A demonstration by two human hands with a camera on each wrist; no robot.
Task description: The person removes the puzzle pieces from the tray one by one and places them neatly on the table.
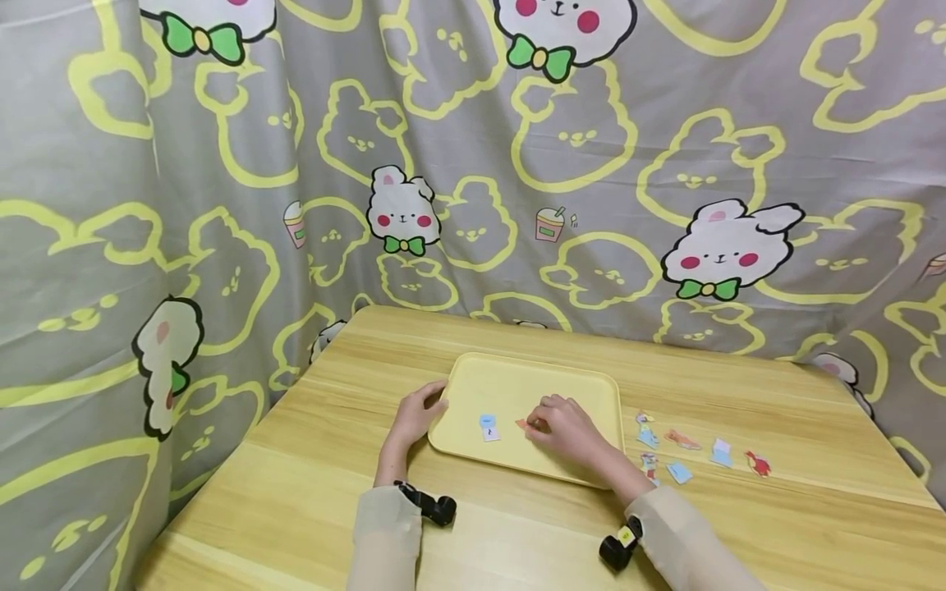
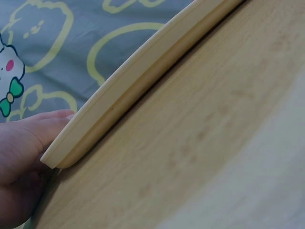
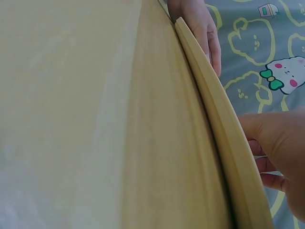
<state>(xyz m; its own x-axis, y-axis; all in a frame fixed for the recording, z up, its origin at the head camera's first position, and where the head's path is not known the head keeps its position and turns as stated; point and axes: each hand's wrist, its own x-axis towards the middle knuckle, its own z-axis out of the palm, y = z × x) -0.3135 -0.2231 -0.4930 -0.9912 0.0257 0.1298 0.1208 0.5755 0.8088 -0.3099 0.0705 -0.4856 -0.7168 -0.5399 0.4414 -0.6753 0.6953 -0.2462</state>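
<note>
In the head view, a yellow tray [image 1: 547,378] lies on the wooden table. My left hand [image 1: 419,413] rests against its left edge, the fingers reaching over the rim [image 2: 102,102]. Over the right half of the tray, my right hand [image 1: 569,431] pinches a small orange paper cutout [image 1: 521,423], mostly hidden by the fingertips. Left of it, a small blue and white cutout [image 1: 489,428] lies flat on the tray. In the right wrist view, the tray's raised side [image 3: 221,119] hides the fingertips and the cutout.
Right of the tray lie several small cutouts: an orange one [image 1: 683,440], a red one [image 1: 758,464], a blue one [image 1: 679,472], a blue and white one [image 1: 722,452] and multicoloured ones [image 1: 646,430]. A patterned grey curtain [image 1: 473,139] hangs behind the table [image 1: 369,361].
</note>
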